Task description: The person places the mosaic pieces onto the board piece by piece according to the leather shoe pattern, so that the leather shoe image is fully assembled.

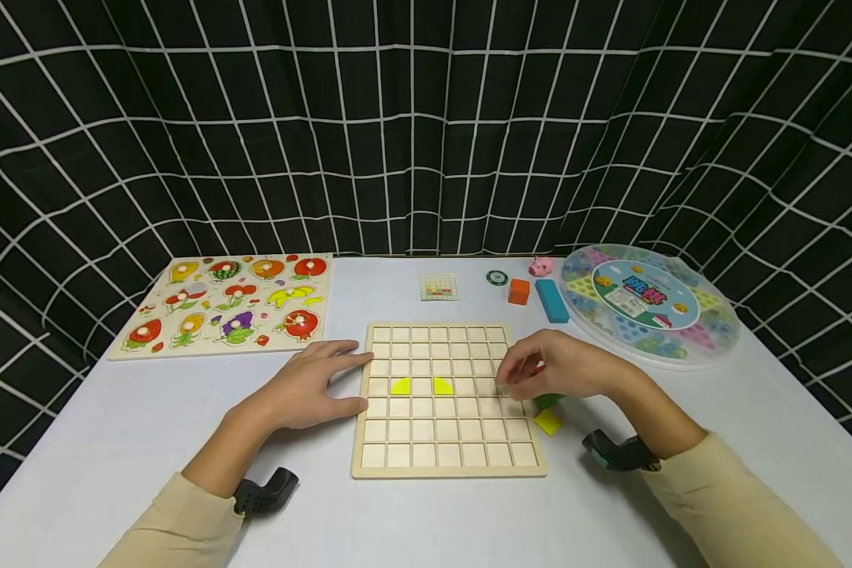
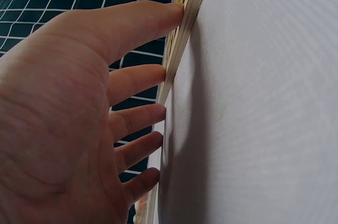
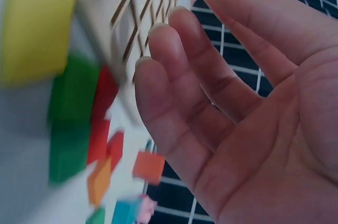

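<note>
A wooden grid board point(image 1: 424, 430) lies flat on the white table, with two yellow quarter-round pieces point(image 1: 401, 386) set in separate squares of one row. My left hand point(image 1: 311, 386) rests at the board's left side; its spread fingers and thumb meet the wooden edge point(image 2: 182, 42). Over the board's right edge hovers my right hand point(image 1: 557, 364), fingers loosely bent and no piece showing in them. Below it, beside the board, lie a yellow block point(image 3: 39, 31), green blocks point(image 3: 71, 97) and red blocks point(image 3: 103, 94), partly covered by the hand in the head view.
A fruit puzzle board point(image 1: 230, 304) is at the back left. Along the back sit a small pattern card point(image 1: 439, 287), a round chip point(image 1: 497, 277), an orange block point(image 1: 519, 291), a teal block point(image 1: 552, 301) and a pink pig point(image 1: 541, 266). A round clear case point(image 1: 710, 312) stands back right.
</note>
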A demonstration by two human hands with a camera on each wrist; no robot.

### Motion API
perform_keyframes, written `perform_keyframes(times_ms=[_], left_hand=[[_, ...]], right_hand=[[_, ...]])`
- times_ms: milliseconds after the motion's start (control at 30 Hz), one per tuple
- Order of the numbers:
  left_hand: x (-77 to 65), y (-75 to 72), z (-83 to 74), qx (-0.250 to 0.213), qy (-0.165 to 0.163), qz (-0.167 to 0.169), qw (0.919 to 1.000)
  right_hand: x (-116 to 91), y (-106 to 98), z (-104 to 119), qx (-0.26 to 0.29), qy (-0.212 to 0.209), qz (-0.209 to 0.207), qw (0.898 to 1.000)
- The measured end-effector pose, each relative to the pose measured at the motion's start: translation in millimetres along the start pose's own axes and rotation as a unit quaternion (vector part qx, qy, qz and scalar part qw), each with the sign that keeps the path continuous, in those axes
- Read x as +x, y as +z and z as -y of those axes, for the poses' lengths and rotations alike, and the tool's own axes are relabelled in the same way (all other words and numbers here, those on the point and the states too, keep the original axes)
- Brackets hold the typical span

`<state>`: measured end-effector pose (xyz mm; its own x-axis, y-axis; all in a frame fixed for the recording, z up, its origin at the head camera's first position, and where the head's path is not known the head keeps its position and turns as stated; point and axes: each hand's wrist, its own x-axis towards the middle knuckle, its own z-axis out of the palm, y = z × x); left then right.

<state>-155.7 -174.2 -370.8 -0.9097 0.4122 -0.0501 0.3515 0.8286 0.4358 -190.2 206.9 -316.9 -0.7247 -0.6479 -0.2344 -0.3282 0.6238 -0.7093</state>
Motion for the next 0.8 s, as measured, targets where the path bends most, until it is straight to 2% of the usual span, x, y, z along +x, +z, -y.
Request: perform_keyframes(times_ms=[300,500,800], left_hand=[[-0.4,-1.3,-3.2,-0.002,-0.001,-0.001,1.0],[-1.0,-1.2,-1.8,0.0,-0.006,-0.002,1.0],[-0.7,0.9,-0.6,0.001,-0.004,-0.004,1.0]], right_hand=[[-34,-4,-17,-0.025,0.013,0.014,0.999],[-41,3,-24,-0.029,0.031,0.02,0.999],[-41,12,-23,-0.075,0.037,-0.004,0.996]])
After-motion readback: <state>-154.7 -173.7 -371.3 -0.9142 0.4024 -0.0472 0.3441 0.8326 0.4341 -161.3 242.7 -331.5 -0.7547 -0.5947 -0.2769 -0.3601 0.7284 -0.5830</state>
